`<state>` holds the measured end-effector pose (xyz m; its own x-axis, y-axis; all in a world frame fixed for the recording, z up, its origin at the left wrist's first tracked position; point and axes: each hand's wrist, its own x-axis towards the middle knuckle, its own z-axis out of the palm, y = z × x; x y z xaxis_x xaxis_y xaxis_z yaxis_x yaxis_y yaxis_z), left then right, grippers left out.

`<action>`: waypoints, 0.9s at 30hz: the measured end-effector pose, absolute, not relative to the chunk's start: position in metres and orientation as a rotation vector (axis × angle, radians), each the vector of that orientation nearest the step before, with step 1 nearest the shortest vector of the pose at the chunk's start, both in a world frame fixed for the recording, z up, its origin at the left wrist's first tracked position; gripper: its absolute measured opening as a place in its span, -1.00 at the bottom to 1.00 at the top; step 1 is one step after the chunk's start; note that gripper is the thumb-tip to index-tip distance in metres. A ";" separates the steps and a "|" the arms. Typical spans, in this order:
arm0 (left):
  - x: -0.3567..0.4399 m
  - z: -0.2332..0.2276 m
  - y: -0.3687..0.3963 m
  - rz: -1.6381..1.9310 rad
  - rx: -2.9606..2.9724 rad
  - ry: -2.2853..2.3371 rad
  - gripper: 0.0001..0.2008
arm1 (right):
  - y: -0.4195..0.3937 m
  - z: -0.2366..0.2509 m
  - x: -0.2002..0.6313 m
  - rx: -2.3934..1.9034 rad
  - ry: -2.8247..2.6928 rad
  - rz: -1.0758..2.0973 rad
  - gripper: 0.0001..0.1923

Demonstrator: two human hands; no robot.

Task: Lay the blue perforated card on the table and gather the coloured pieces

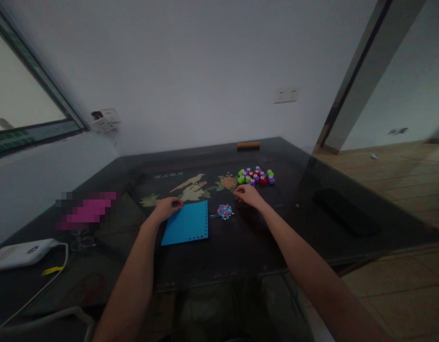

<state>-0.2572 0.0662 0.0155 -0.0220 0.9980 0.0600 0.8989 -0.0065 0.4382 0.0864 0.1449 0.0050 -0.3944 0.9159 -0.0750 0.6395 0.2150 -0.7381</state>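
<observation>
A blue sheet (pixel 187 223) lies on the dark table, with small dark dots or holes along its right edge and part of its near edge. At its far left corner is my left hand (pixel 168 209), fingers curled in and pressed on the sheet. Just right of the sheet sits a small pile of pink, blue and white bead-like pieces (pixel 225 211). My right hand (pixel 247 195) hovers past that pile with thumb and fingertips pinched together; whatever is between them is too small to tell. Beyond it stand several small green, purple and red bottles (pixel 256 175) with pale tops.
A brown roll-like object (pixel 248 146) lies at the table's back edge. To the right is a long black case (pixel 343 211). On the left are a pink object (pixel 89 210), blurred out, and a white device (pixel 23 254) with a cable. The black table (pixel 233 261) meets a wall.
</observation>
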 end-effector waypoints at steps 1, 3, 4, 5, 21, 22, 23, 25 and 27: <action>-0.256 0.016 0.066 0.527 1.988 2.002 -0.82 | 0.145 0.006 0.087 -1.442 -2.118 0.992 -0.69; -0.254 0.017 0.064 0.539 1.996 2.005 -0.82 | 0.145 0.007 0.087 -1.435 -2.118 0.965 -0.69; -0.253 0.018 0.063 0.549 2.004 2.008 -0.82 | 0.145 0.008 0.086 -1.430 -2.119 0.947 -0.69; -0.253 0.019 0.062 0.563 2.015 2.010 -0.82 | 0.146 0.010 0.086 -1.422 -2.122 0.928 -0.70; -0.151 0.060 0.113 0.744 2.467 1.586 -0.79 | 0.203 0.045 0.168 -1.393 -2.249 0.233 -0.73; -0.136 0.060 0.122 0.753 2.487 1.549 -0.79 | 0.208 0.045 0.177 -1.406 -2.253 0.180 -0.66; -0.121 0.059 0.131 0.760 2.501 1.520 -0.78 | 0.213 0.043 0.184 -1.418 -2.263 0.136 -0.58; -0.090 0.054 0.151 0.780 2.526 1.489 -0.77 | 0.222 0.038 0.193 -1.433 -2.300 0.072 -0.39; -0.059 0.047 0.168 0.806 2.545 1.506 -0.77 | 0.231 0.030 0.196 -1.443 -2.354 0.039 -0.20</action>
<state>-0.0594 0.1682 0.0474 0.3798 0.8347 0.3987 0.7945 -0.5151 0.3215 0.1965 0.2307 0.0304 -0.4017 0.8643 0.3026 0.8540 0.4729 -0.2171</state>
